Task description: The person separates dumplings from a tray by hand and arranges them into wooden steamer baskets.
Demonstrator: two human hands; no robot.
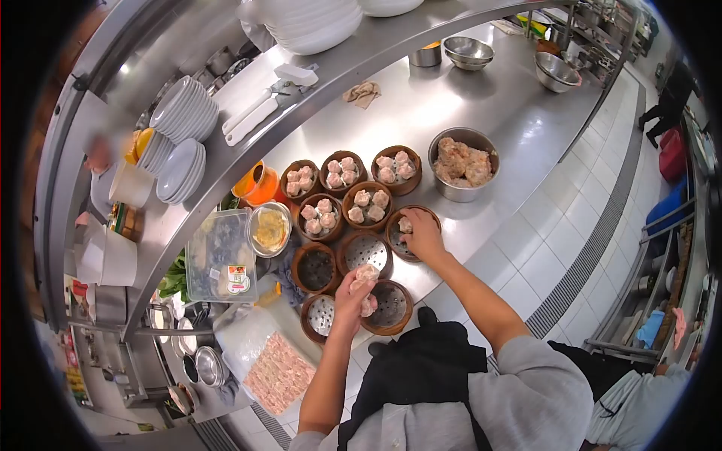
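Note:
Dumplings point(365, 279) are gathered in my left hand point(350, 301), its fingers wrapped round them above the lower steamer baskets. My right hand point(423, 234) reaches into a round bamboo basket point(406, 256) at the right of the group, fingers closed on a dumpling point(405, 225) near its left side. Behind it, several baskets hold pink dumplings, among them one basket point(367, 205) just up and left. The perforated metal bottoms of a middle basket point(365, 252) and a lower right basket point(391, 304) show. A dark basket point(314, 268) stands to their left.
A metal bowl of filling point(463, 167) stands at the right. On the left are a clear plastic box point(220, 255), a tub with yellow contents point(269, 228), an orange container point(256, 183) and a tray of pink pieces point(280, 373). A shelf point(226, 161) arches over the counter.

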